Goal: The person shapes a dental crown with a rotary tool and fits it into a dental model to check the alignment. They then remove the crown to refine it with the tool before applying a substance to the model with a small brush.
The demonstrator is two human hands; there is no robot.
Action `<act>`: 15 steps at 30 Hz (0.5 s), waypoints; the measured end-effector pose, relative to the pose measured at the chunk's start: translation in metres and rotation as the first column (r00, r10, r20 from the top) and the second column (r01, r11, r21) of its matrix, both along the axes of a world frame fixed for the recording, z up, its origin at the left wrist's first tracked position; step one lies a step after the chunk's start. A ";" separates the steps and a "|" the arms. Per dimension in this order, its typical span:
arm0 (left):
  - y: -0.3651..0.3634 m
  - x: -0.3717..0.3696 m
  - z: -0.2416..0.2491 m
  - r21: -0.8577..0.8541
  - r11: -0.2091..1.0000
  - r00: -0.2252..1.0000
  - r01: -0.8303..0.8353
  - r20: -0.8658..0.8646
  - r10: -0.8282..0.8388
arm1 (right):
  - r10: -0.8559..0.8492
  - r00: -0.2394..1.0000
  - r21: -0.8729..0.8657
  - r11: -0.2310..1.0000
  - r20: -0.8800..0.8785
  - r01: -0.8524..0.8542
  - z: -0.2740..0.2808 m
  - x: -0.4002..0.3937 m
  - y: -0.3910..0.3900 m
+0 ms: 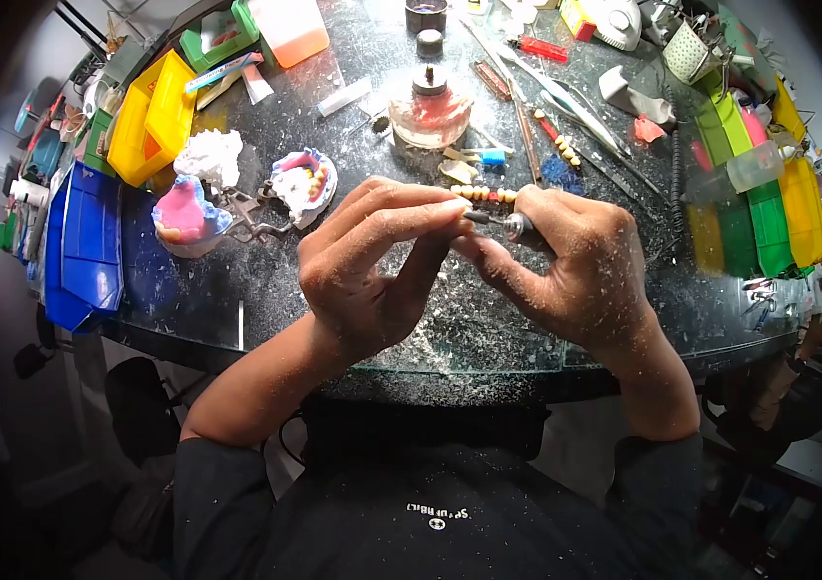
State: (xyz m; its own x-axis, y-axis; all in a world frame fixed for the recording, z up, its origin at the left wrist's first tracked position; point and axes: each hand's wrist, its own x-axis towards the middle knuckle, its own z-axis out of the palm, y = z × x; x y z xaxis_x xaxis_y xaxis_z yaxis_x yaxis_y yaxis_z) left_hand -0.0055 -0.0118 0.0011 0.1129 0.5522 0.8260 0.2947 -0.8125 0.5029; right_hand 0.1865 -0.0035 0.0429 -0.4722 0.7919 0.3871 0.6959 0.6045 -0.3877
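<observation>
My right hand (590,256), dusted with pale powder, grips a dark rotary handpiece (519,228) whose thin tip points left. My left hand (367,256) has its fingers pinched together around a tiny pale piece, perhaps a tooth (465,205), right at that tip. Just beyond the fingertips lies a strip of artificial teeth (488,194) on red wax. A second strip of teeth (565,147) lies farther back on the right. Left of my hands, a dental model with pink wax (188,220) and another with blue edges (302,184) rest by a metal articulator (254,220).
A plaster model with a metal knob (430,106) stands at the back centre. Blue (87,246) and yellow (152,116) bins line the left, green bins (770,227) the right. Long tools (565,97) lie behind my right hand. Another person's arm (776,391) shows at far right.
</observation>
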 end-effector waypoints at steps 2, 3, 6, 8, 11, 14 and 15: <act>-0.001 -0.001 0.001 -0.006 1.000 1.000 -0.009 -0.017 0.009 | -0.011 0.999 -0.027 1.000 0.031 0.012 0.002 0.000 0.002; 0.000 -0.001 0.001 -0.001 1.000 1.000 -0.008 -0.017 0.008 | -0.006 1.000 -0.017 1.000 0.021 0.007 0.002 0.000 0.001; 0.000 -0.001 0.001 0.004 1.000 1.000 -0.010 -0.020 0.010 | 0.000 1.000 -0.009 1.000 0.013 0.000 0.001 0.000 0.000; 0.000 -0.002 0.002 -0.002 1.000 1.000 -0.013 -0.027 0.013 | -0.012 0.999 -0.024 1.000 0.032 0.013 0.002 -0.001 0.001; 0.001 -0.001 0.000 0.027 1.000 0.999 -0.015 -0.030 0.016 | 0.004 1.000 -0.003 1.000 0.006 -0.004 0.001 0.000 0.000; 0.001 -0.002 0.000 0.006 1.000 0.999 -0.019 -0.045 0.019 | -0.005 0.999 -0.043 0.999 0.037 0.007 0.001 0.000 0.001; 0.001 -0.002 0.000 0.009 1.000 0.999 -0.016 -0.043 0.016 | -0.003 1.000 -0.041 0.999 0.029 0.004 0.001 0.000 0.000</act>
